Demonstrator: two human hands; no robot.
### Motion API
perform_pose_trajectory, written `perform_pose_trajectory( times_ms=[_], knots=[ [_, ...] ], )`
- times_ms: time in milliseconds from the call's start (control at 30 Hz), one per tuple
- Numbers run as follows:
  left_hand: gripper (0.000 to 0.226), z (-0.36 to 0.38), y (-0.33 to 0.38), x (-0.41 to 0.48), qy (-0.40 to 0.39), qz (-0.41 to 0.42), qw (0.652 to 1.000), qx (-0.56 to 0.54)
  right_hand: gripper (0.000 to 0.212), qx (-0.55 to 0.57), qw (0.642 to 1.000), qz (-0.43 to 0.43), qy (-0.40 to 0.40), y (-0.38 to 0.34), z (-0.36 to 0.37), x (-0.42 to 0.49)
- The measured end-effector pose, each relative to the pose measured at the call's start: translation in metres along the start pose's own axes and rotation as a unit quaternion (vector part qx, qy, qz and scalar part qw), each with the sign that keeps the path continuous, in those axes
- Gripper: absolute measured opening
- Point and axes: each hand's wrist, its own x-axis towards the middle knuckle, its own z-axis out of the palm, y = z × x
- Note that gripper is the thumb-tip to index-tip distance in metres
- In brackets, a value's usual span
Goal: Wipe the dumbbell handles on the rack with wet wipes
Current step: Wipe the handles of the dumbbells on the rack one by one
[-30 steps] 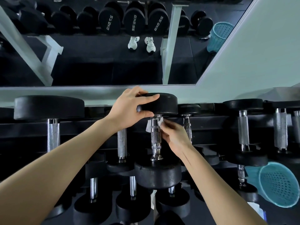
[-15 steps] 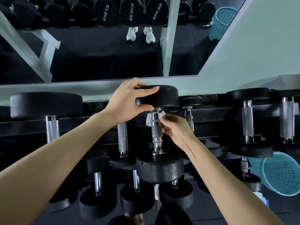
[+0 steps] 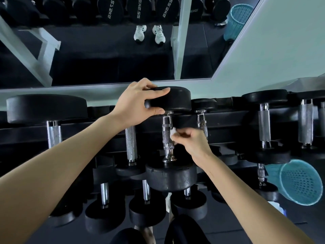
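Left hand (image 3: 135, 104) grips the far head (image 3: 177, 99) of the centre dumbbell (image 3: 171, 176), fingers curled over the top and thumb under the rim. Right hand (image 3: 191, 141) has its fingertips closed on a small bunched wet wipe (image 3: 173, 132), pressing it to the right side of that dumbbell's knurled handle (image 3: 166, 138), about mid-length. The dumbbell lies across the rack (image 3: 228, 118), near head toward the camera; whether it sits fully in its cradle cannot be told. Just right of the dumbbell is a slimmer neighbouring handle (image 3: 202, 124), close to the right knuckles. Well right of the dumbbell is a teal mesh basket (image 3: 299, 182); beyond it, a wall mirror (image 3: 105, 59); below it, smaller dumbbells (image 3: 146, 208). Risks, as judged: the wipe is a small wad, so it may snag on the knurling, or cover only the right face and leave the left and underside unwiped. The left grip is fingers and thumb only; a hard stroke could roll the dumbbell. Knuckles may knock the neighbouring handle.
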Motion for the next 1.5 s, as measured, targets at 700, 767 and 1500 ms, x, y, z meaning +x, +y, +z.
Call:
perform_pose_trajectory(
  times_ms=[700, 767, 1500],
  knots=[
    [0.025, -0.007, 0.028, -0.050, 0.126, -0.127, 0.984, -0.022, 0.016, 0.174, 0.968, 0.087, -0.159, -0.027, -0.015, -0.048],
    [0.018, -0.002, 0.039, -0.073, 0.149, -0.193, 0.966, -0.081, 0.006, 0.196, 0.969, 0.093, -0.114, -0.028, -0.001, -0.046],
    [0.041, 0.087, 0.037, -0.088, 0.067, -0.450, 0.825, -0.336, 0.009, -0.181, 0.965, -0.088, 0.167, 0.006, 0.032, -0.026]
  ],
)
